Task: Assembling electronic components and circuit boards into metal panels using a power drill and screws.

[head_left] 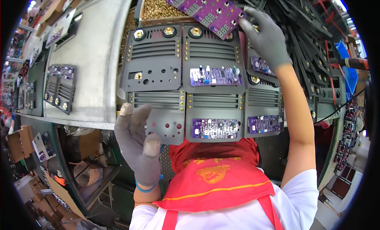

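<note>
1. Well left of the panel grid point(161, 63), a lone slotted grey panel point(60, 87) lies with a purple circuit board point(62, 71) across its far end and brass nuts along its near end.
2. Between that panel and the panel grid stretches a bare metal tabletop point(97, 63).
3. At the near left corner of the panel grid is the left hand point(138, 143), in a grey glove with pale, worn fingertips and a blue band at the wrist. Its fingers are released, spread and slightly bent, with nothing seen in them; whether they touch the panel edge, I cannot tell.
4. Behind the left part of the panel grid, a tray of small brass parts point(160, 4) is heaped full.
5. The panel grid itself has two rows of slotted grey panels; the leftmost pair carries no circuit board, while the middle pair carries purple component boards point(215, 128).
6. Over the far edge of the panel grid, a purple display board point(209, 12) with rows of digit displays slants down to the right.
7. At the panel grid's far right, the gloved right hand point(265, 36) grasps that board by its right end.
8. Right of the panel grid, loose dark panels point(303, 48) lie in an overlapping pile.
</note>
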Motion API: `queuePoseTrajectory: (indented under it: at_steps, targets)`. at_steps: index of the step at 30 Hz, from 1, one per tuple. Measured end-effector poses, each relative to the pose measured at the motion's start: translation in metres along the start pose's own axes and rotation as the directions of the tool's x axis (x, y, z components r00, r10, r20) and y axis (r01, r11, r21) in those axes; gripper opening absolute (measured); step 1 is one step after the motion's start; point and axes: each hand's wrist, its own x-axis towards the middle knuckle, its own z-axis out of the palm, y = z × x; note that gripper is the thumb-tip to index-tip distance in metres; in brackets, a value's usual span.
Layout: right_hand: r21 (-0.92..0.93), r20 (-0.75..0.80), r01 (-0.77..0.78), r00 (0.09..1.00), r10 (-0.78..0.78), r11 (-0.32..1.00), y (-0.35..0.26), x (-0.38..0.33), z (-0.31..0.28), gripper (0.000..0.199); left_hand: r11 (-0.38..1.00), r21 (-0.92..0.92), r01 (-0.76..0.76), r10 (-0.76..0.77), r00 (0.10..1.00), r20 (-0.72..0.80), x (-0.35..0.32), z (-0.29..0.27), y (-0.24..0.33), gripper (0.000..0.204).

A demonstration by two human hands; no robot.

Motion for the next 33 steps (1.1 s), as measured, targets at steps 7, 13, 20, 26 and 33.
queuePoseTrajectory:
  at_steps: [7,13,20,26,33]
  targets:
    - [0.492,0.43,-0.575,0.813,0.392,0.653,0.04,0.054,0.036,0.056,0.999,0.054,0.008,-0.007,0.999,-0.031,0.001,-0.009,0.005,0.064]
    - [0.714,0.274,-0.403,0.913,0.302,0.572,-0.03,0.039,0.0,0.044,0.989,0.027,0.144,-0.145,0.988,0.048,0.02,-0.01,0.011,0.05]
    - [0.884,0.426,-0.303,0.835,-0.349,0.355,-0.144,-0.043,-0.007,0.062,0.557,0.778,-0.291,0.48,0.877,-0.015,0.043,0.004,0.021,0.057]
    - [0.921,0.169,0.051,0.841,-0.514,0.386,-0.139,0.0,-0.011,0.102,0.861,0.486,-0.15,0.323,0.899,-0.294,0.039,-0.049,0.061,0.05]
    - [0.87,0.39,0.056,0.528,-0.754,0.489,-0.18,0.004,-0.022,0.04,0.55,0.733,-0.401,0.33,0.91,0.25,0.029,-0.06,0.075,0.044]
